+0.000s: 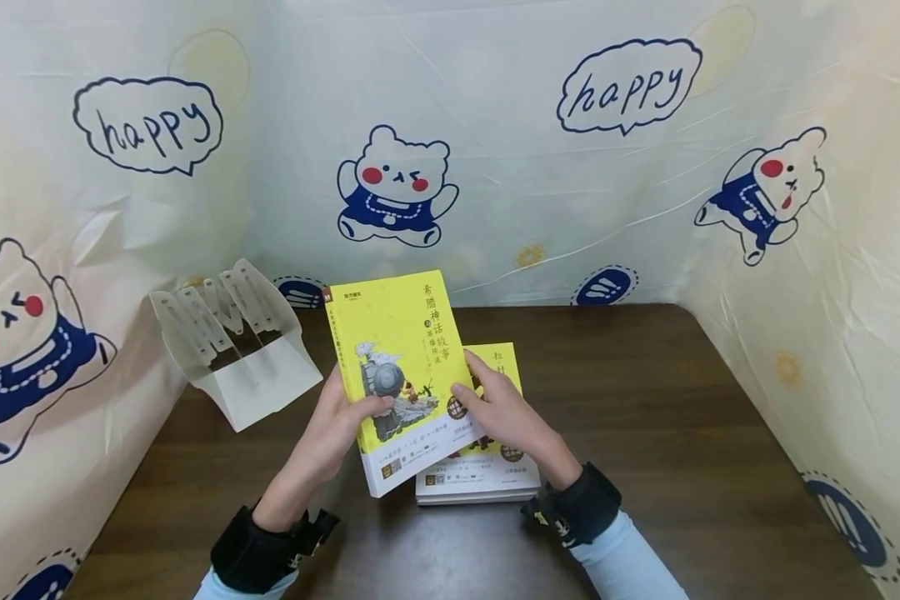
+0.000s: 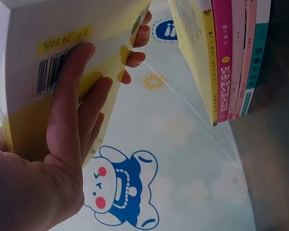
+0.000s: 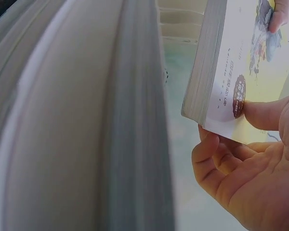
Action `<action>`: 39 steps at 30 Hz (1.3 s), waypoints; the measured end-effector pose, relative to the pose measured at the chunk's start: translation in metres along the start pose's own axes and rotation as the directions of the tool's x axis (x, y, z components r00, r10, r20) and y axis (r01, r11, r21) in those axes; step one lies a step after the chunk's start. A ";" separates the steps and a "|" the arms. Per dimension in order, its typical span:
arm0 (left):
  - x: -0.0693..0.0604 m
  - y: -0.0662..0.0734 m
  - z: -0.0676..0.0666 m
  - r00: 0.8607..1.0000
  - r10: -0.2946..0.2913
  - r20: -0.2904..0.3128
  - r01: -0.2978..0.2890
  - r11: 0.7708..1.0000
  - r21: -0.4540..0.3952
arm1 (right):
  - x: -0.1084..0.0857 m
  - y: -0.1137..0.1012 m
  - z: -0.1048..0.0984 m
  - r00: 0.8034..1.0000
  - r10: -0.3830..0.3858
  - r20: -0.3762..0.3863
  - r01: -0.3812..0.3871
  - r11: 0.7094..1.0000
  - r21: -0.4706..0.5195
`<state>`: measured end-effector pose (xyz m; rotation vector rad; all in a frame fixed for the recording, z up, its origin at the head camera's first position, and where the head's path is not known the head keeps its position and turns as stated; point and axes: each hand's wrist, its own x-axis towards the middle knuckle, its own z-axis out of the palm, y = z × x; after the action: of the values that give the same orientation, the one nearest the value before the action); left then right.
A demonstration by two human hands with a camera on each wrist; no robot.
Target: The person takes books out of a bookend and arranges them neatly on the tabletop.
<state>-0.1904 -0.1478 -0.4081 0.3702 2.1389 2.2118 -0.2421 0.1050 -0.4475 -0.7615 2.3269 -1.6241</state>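
Observation:
Both hands hold a yellow and white paperback book (image 1: 397, 333), tilted above a stack of books (image 1: 487, 483). My left hand (image 1: 330, 425) grips its left side, thumb on the front cover; in the left wrist view its fingers (image 2: 70, 96) lie against the back cover by the barcode. My right hand (image 1: 506, 408) pinches the right edge, thumb on the cover near a dark round badge; the right wrist view shows its fingers (image 3: 221, 163) curled behind the book. Another yellow cover tops the stack, partly hidden by the held book and right hand.
A white bookend-like holder (image 1: 262, 375) with several slotted dividers stands at the left on the dark wooden table (image 1: 645, 400). Printed cloth (image 1: 495, 192) with bears walls the table at the back and sides. Colourful spines (image 2: 231, 62) of the stacked books show in the left wrist view.

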 end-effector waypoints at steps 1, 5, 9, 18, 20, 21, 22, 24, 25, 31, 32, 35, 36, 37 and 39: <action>0.000 0.000 0.000 1.000 0.001 0.002 -0.001 1.000 -0.003 | 0.000 0.000 0.000 1.000 0.003 -0.004 -0.003 1.000 -0.009; -0.001 0.000 0.002 1.000 -0.013 0.000 0.013 1.000 -0.006 | -0.002 0.000 -0.001 0.999 0.023 -0.025 -0.024 0.998 -0.052; -0.001 0.000 0.002 0.999 -0.030 -0.013 0.030 0.999 0.017 | -0.004 0.000 0.000 0.999 0.036 -0.029 -0.038 0.997 -0.066; -0.001 -0.006 0.002 0.998 -0.048 -0.027 0.049 0.998 0.032 | -0.006 0.001 0.000 0.998 0.047 -0.047 -0.049 0.998 -0.045; -0.001 -0.007 0.002 0.998 -0.053 -0.032 0.054 0.998 0.034 | -0.007 0.001 0.000 0.998 0.049 -0.051 -0.052 0.998 -0.047; -0.001 -0.008 0.003 0.998 -0.053 -0.035 0.055 0.998 0.037 | -0.007 0.001 0.000 0.997 0.052 -0.053 -0.055 0.997 -0.048; -0.001 -0.008 0.003 0.998 -0.055 -0.038 0.056 0.998 0.039 | -0.007 0.001 0.000 0.997 0.053 -0.054 -0.056 0.997 -0.046; 0.000 -0.009 0.003 0.997 -0.060 -0.043 0.062 0.997 0.041 | -0.008 0.001 0.000 0.997 0.053 -0.058 -0.056 0.997 -0.046; 0.000 -0.009 0.004 0.997 -0.065 -0.047 0.067 0.997 0.042 | -0.008 0.001 0.000 0.997 0.053 -0.061 -0.056 0.997 -0.048; 0.003 -0.011 0.007 0.993 -0.090 -0.078 0.094 0.995 0.045 | -0.008 0.004 0.000 0.995 0.056 -0.078 -0.061 0.996 -0.062; 0.004 -0.011 0.007 0.993 -0.089 -0.082 0.093 0.995 0.048 | -0.009 0.004 0.000 0.995 0.057 -0.080 -0.062 0.996 -0.061; 0.005 -0.012 0.009 0.992 -0.081 -0.097 0.087 0.994 0.060 | -0.009 0.003 0.000 0.995 0.060 -0.084 -0.065 0.997 -0.052; 0.005 -0.012 0.009 0.992 -0.078 -0.103 0.085 0.994 0.065 | -0.009 0.003 0.000 0.995 0.061 -0.083 -0.065 0.997 -0.045; 0.005 -0.012 0.009 0.991 -0.076 -0.109 0.084 0.994 0.069 | -0.010 0.002 0.000 0.995 0.060 -0.084 -0.064 0.997 -0.041; 0.005 -0.012 0.010 0.990 -0.078 -0.120 0.087 0.994 0.073 | -0.010 0.003 0.000 0.995 0.059 -0.084 -0.062 0.997 -0.035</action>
<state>-0.1951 -0.1363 -0.4191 0.1553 2.2598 2.1606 -0.2342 0.1109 -0.4512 -0.6357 2.4189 -1.6203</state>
